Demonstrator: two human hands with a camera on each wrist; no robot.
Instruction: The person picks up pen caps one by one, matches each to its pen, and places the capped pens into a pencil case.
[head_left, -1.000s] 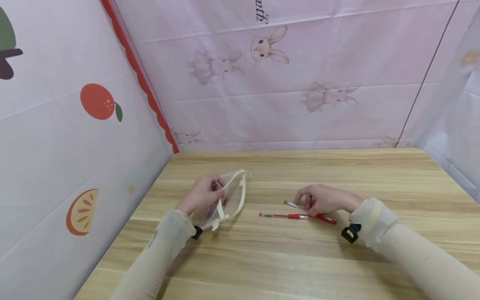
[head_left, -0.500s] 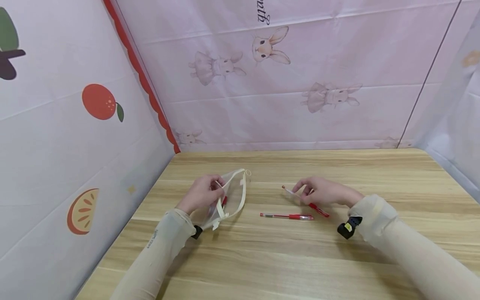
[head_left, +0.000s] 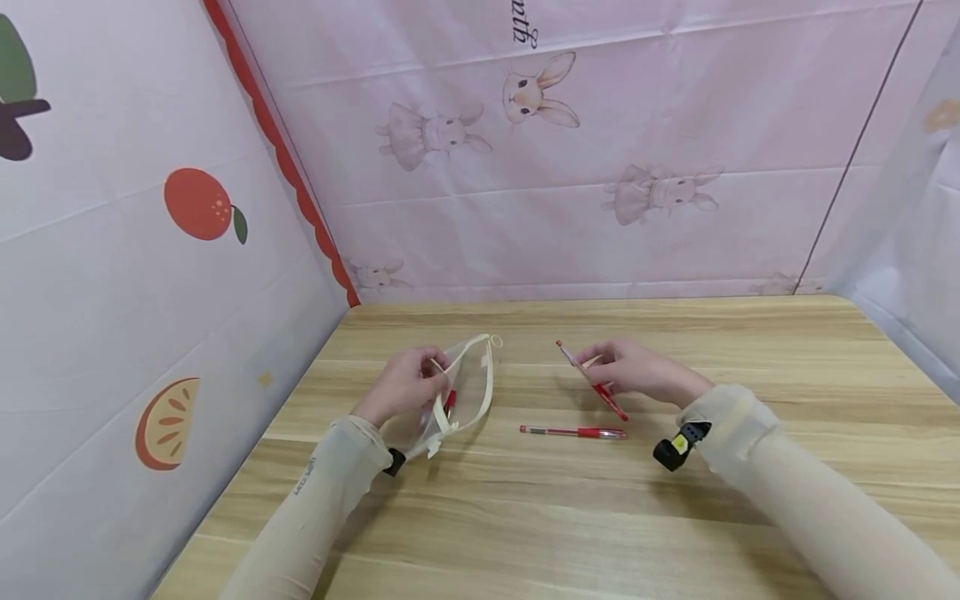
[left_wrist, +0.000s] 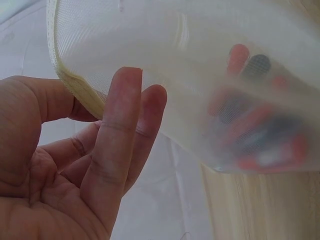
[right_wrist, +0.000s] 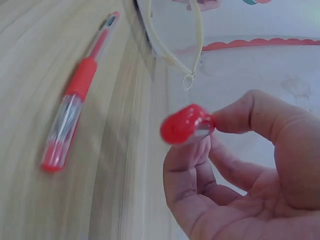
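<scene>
My left hand [head_left: 407,382] pinches the cream zippered rim of a translucent mesh pouch [left_wrist: 185,85], whose mouth gapes to the right in the head view. Several red and dark pens [left_wrist: 255,130] show blurred through the mesh in the left wrist view. Right of the pouch, my right hand [head_left: 637,371] pinches a red gel pen [head_left: 603,393] between thumb and fingers, tilted above the table. Its red end [right_wrist: 185,125] faces the camera in the right wrist view. A second red gel pen [head_left: 573,432] lies on the table below that hand.
The wood-grain table [head_left: 525,517] spans the space under both arms. Its far edge meets a pink rabbit-print sheet [head_left: 600,233], and a white fruit-print sheet [head_left: 247,367] hangs along the left. A ring pull [right_wrist: 188,81] hangs at the pouch's zipper end.
My right hand has lifted the gel pen off the table and moved left toward the pouch, turning the pen steeper. The left hand stays at the pouch rim.
</scene>
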